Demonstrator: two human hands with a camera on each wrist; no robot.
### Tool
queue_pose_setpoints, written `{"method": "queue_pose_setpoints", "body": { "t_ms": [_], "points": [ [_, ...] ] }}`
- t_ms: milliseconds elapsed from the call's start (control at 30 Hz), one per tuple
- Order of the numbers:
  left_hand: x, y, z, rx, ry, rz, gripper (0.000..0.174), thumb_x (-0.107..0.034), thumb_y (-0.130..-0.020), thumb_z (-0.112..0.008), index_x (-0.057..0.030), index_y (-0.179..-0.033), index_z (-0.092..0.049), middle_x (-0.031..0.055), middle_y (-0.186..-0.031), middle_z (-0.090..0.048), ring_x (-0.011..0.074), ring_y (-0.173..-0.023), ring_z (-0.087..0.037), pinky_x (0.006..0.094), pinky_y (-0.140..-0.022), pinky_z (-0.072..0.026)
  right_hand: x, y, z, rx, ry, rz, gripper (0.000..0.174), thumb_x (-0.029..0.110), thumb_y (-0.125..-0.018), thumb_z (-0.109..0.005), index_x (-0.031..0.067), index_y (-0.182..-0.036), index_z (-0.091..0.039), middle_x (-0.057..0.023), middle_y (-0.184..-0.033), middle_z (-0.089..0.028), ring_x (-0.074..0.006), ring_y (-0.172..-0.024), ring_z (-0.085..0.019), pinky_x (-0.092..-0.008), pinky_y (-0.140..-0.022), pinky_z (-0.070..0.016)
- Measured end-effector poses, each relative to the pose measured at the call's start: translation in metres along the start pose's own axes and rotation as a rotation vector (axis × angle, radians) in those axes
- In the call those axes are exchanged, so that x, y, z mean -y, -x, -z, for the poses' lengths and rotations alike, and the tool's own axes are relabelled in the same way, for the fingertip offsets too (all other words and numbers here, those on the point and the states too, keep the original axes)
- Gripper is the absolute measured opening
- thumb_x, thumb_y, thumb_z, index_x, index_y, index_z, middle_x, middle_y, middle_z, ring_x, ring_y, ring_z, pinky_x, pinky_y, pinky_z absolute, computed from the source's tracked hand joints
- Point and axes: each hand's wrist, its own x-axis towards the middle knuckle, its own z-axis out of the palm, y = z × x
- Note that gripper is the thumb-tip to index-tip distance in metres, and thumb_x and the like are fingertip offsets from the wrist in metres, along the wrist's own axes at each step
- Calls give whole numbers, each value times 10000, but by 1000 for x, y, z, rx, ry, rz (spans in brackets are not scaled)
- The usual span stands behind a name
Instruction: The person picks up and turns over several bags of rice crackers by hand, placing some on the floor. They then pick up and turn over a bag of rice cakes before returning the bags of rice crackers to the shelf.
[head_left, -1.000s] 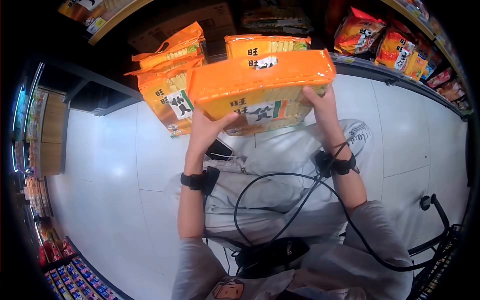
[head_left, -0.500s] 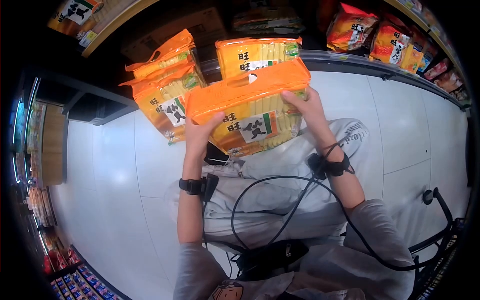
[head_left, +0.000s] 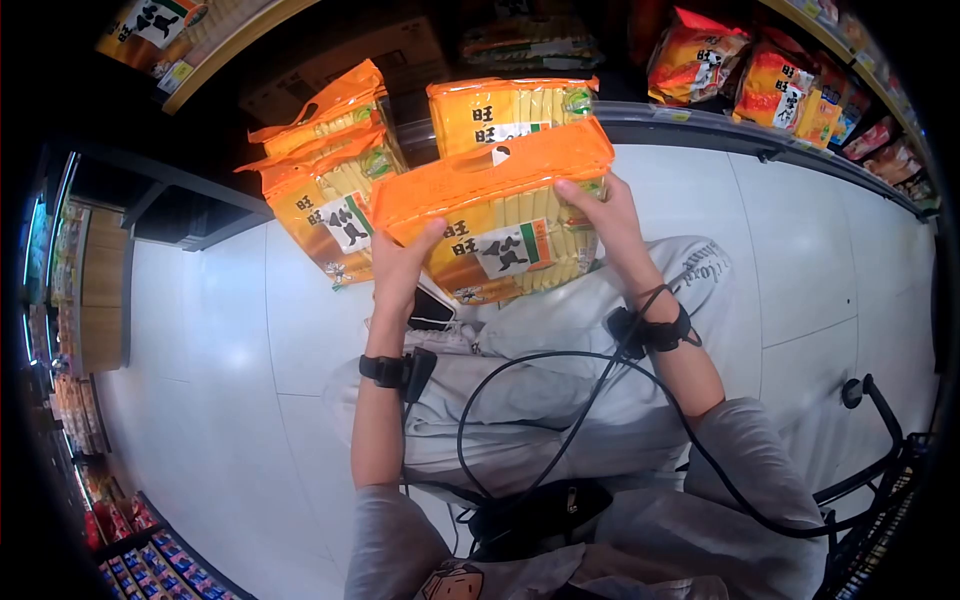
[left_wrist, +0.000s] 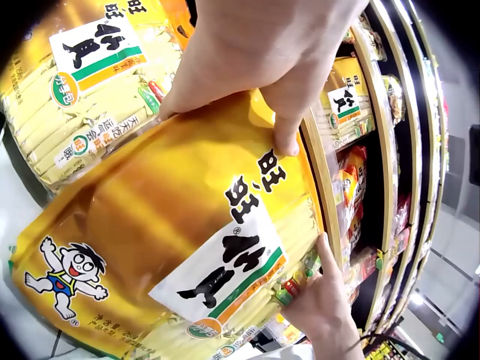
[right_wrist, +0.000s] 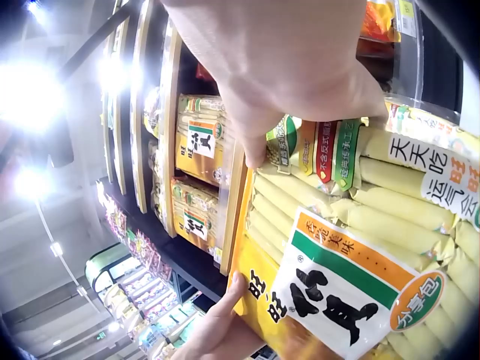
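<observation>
Both hands grip one orange-and-yellow snack bag [head_left: 505, 240] by its upper sides, above the person's crossed legs. The left hand [head_left: 401, 265] holds the left end, thumb on the front; the right hand [head_left: 612, 220] holds the right end the same way. In the left wrist view the left hand [left_wrist: 262, 60] curls over the top of the bag [left_wrist: 165, 202]. The right wrist view shows the right hand [right_wrist: 285, 67] over the bag's edge [right_wrist: 337, 225]. Similar bags stand just beyond, one at the left [head_left: 335, 205] and one behind [head_left: 500, 105]. The fingers behind the held bag are hidden.
A low shelf edge [head_left: 660, 125] runs behind the bags, with red snack bags [head_left: 697, 60] at the right. A black cable [head_left: 462, 420] loops across the lap. A black basket [head_left: 885, 520] stands at lower right, on the pale floor [head_left: 200, 330].
The held bag has come down and tilted so that its front shows more, with both hands still gripping it. Over the last half second it has shifted only slightly.
</observation>
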Motion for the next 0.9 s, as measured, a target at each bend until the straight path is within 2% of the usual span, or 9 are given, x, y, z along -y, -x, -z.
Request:
{"method": "queue_pose_setpoints", "body": {
  "t_ms": [133,367,467,533,633,667,700,833,900],
  "points": [
    [13,-5,-4,-96,-34,-53,524,-177,-865,-731,1,-1281,-468,96,-1200,-603,164,-1090,-575,304,-969,-434,-4,0,-2,-45,58,70,400,206,-826,-763,-21,-1121,-618,-66,-1020,-692,-98,-860,-648,-239,-741,-524],
    [4,-2,-10,-86,52,-80,549,-176,-891,-701,-19,-1332,-415,106,-1249,-567,175,-1144,-540,308,-998,-409,-2,-1,-6,-102,49,86,375,188,-821,-765,-11,-1104,-619,-62,-1003,-687,-92,-833,-643,-229,-718,-523],
    [8,-1,-9,-92,146,-138,625,-137,-901,-675,-13,-1414,-339,125,-1286,-540,175,-1173,-522,307,-1016,-394,3,2,-7,-92,63,117,349,176,-830,-756,-7,-1094,-620,-55,-992,-683,-96,-815,-641,-228,-703,-523],
    [25,-7,-2,-29,175,-323,744,-97,-904,-649,-18,-1491,-199,182,-1380,-461,225,-1269,-467,328,-1066,-357,5,-1,-9,-169,39,89,319,157,-844,-744,-2,-1091,-619,-54,-1003,-680,-104,-838,-641,-240,-738,-519],
    [33,-9,-4,-125,118,-397,827,-70,-895,-637,-40,-1519,-96,235,-1442,-378,289,-1353,-386,360,-1112,-303,5,-17,-9,-164,-7,173,300,144,-856,-736,6,-1094,-618,-57,-1017,-678,-108,-872,-638,-252,-783,-511],
    [29,-4,-1,-103,54,-398,841,-70,-882,-644,-71,-1519,-95,269,-1464,-334,334,-1388,-332,415,-1135,-264,9,-22,-9,-160,14,156,291,140,-862,-731,12,-1096,-616,-59,-1029,-676,-110,-893,-637,-258,-807,-504],
    [26,2,0,-119,70,-416,841,-70,-882,-644,-71,-1519,-95,269,-1464,-334,334,-1388,-332,415,-1135,-264,12,-26,-10,-142,27,173,291,140,-862,-731,12,-1096,-616,-59,-1029,-676,-110,-893,-637,-258,-807,-504],
    [12,10,-1,-115,-73,-344,763,-99,-869,-651,-82,-1481,-195,266,-1406,-409,338,-1334,-409,470,-1092,-323,8,-72,-4,-125,114,120,286,188,-874,-725,8,-1069,-619,-56,-1019,-675,-115,-867,-644,-260,-781,-508],
    [8,10,-4,-83,-128,-305,754,-119,-858,-664,-73,-1465,-220,254,-1363,-448,334,-1285,-455,468,-1060,-361,3,-85,-2,-143,62,-44,306,229,-879,-722,12,-1068,-619,-51,-1009,-674,-119,-870,-645,-260,-776,-507]
  ]
}}
